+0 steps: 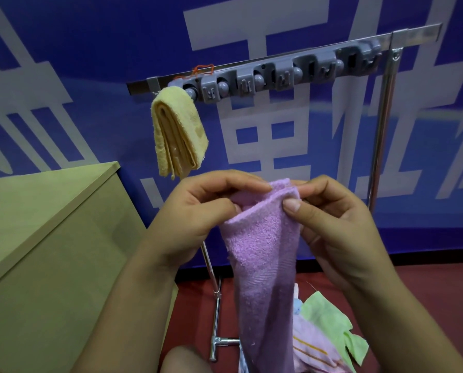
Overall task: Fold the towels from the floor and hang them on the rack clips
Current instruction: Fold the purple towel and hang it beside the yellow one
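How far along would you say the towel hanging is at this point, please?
One folded yellow towel already hangs from the leftmost clip of the rack. Both the left hand and right hand are folding the purple towel. Green and pink towels remain on the floor; the other clips look empty.

floor: dark red
on it, near right: green towel, pink striped towel
rack foot: near centre

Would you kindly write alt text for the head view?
Left hand and right hand pinch the top of a folded purple towel below a clip rack. A folded yellow towel hangs from its leftmost clip; more towels lie on the floor.
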